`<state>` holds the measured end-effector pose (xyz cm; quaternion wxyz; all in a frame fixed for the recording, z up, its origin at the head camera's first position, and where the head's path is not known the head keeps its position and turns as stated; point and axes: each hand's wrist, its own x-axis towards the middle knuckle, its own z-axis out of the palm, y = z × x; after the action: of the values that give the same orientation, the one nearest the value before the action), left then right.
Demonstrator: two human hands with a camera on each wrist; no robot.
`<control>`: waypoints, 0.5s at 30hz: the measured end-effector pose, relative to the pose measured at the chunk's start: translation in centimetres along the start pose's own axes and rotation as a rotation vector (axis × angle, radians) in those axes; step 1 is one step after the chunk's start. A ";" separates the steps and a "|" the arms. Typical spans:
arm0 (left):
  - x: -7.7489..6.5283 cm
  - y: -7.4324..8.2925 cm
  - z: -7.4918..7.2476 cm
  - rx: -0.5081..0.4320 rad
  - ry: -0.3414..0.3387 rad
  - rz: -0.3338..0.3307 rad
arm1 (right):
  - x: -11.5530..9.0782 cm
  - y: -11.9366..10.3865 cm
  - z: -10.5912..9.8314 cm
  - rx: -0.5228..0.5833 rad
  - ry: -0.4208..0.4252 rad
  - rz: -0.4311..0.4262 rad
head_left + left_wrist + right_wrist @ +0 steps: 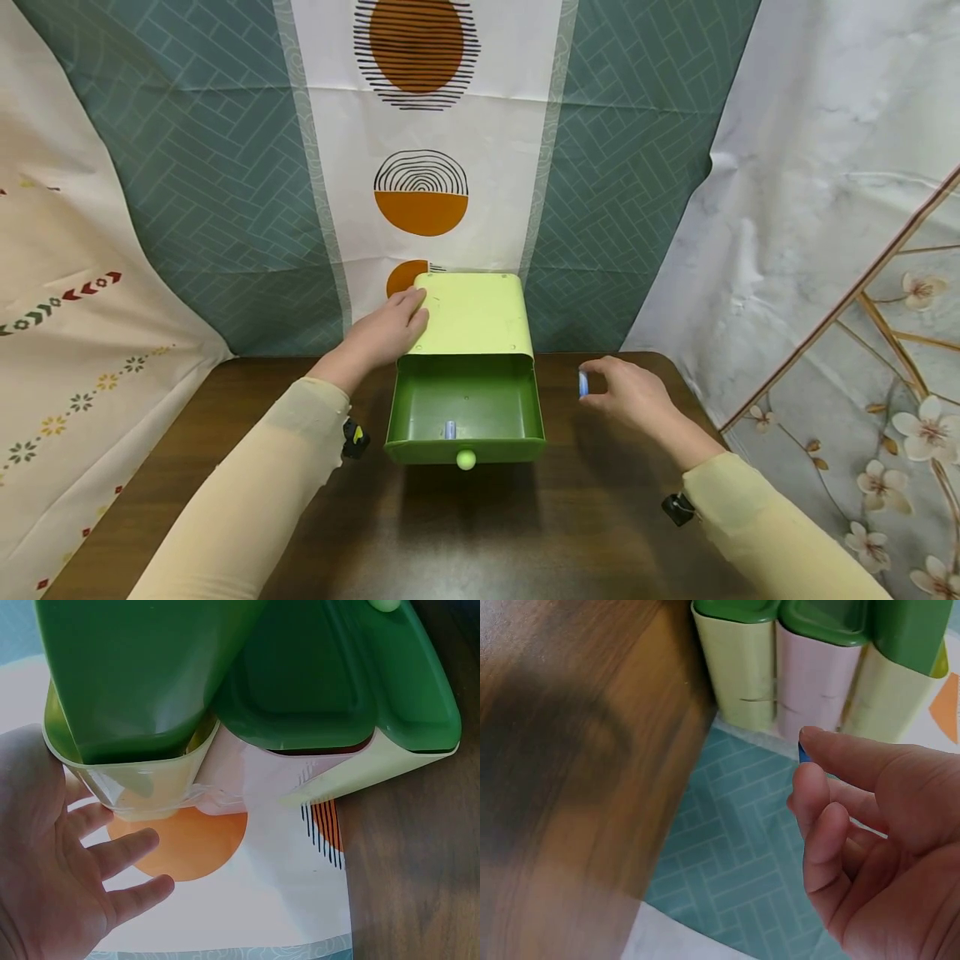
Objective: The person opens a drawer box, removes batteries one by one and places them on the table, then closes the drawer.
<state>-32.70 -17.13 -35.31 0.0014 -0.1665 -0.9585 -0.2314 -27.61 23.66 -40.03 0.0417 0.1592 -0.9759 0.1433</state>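
While my left hand point(384, 329) rests on the left edge of the yellow top casing point(472, 312), its fingers spread and loosely straight with nothing held, my right hand point(630, 390) pinches a small blue piece point(583, 383) between the thumb and fingertips. That piece is up above the table point(585, 542), toward its back right corner and apart from the pulled-out green drawer point(517, 450). Inside the drawer a second piece point(450, 430) sits near the front wall, just left of the knob point(466, 460) (lying or standing, I can't tell from my end). What bothers me is that pinch: only the tips bear on something so slight, so a small slackening could drop it and, if it is round, let it roll off the table's right edge. The drawer juts far from its casing, too; a forearm bumping its front might shove it inward or rock the stack point(817, 679), and my light left-hand touch may not steady it. A low swing could clip the drawer's right wall.
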 end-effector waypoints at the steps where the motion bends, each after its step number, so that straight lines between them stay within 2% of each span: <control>1: 0.0 0.0 0.0 -0.002 -0.001 -0.001 | 0.1 0.1 0.2 -0.001 -0.002 0.002; 15: 0.1 -0.1 0.1 0.008 0.005 -0.014 | 1.4 1.2 1.9 0.011 -0.009 -0.007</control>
<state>-32.86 -17.13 -35.47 0.0026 -0.1591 -0.9606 -0.2281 -29.37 23.77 -41.99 0.0372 0.1636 -0.9747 0.1477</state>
